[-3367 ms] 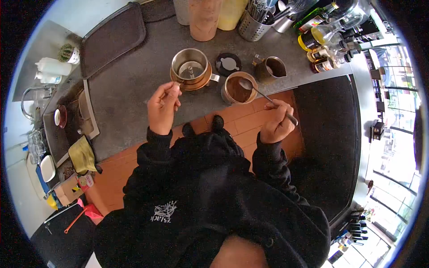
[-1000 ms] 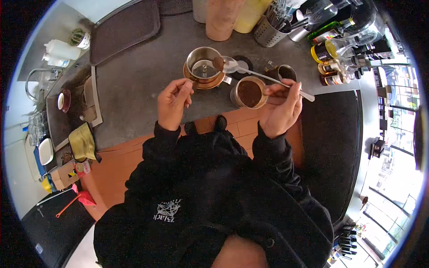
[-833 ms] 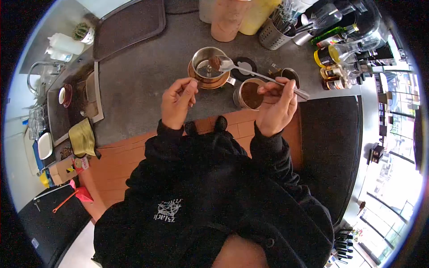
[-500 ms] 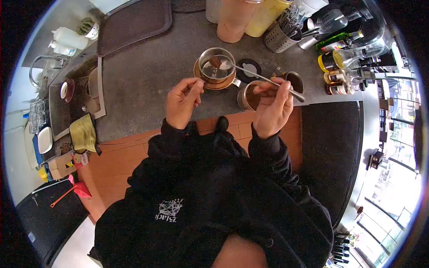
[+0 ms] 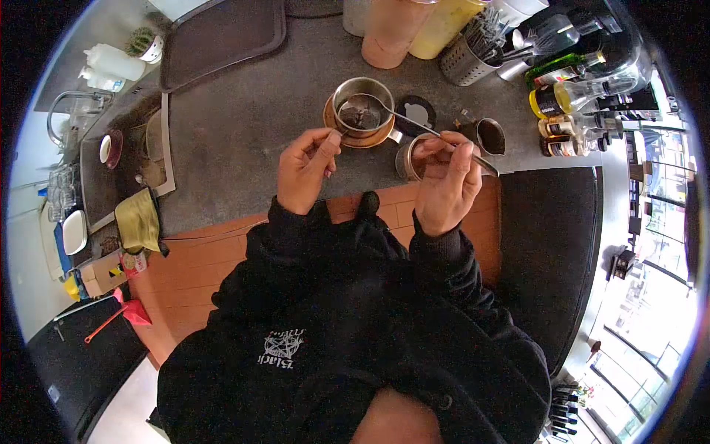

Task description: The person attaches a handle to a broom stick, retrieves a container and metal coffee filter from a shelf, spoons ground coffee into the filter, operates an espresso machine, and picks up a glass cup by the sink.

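Observation:
A long-handled metal spoon (image 5: 418,123) is pinched between the thumb and fingers of my right hand (image 5: 447,181). Its far end reaches inside a metal cup (image 5: 360,85) with a side handle, where dark brown powder lies on the bottom. A round brown saucer (image 5: 370,141) sits under this cup. Just in front of the saucer's left edge is my left hand (image 5: 309,169), thumb and fingers pressed together; whether anything is between them cannot be made out. Partly hidden behind my right fingers stands a metal canister (image 5: 405,160).
Right of the cup lie a black round lid (image 5: 416,115) and a small pitcher (image 5: 489,138) of dark liquid. A perforated utensil holder (image 5: 466,62) and several bottles (image 5: 560,98) line the back right. At left are a tray (image 5: 222,41) and a sink (image 5: 126,166).
The brown powder that was heaped on the spoon's tip is now in the metal cup. My right hand has moved slightly down and the spoon has tipped. My left hand has barely moved.

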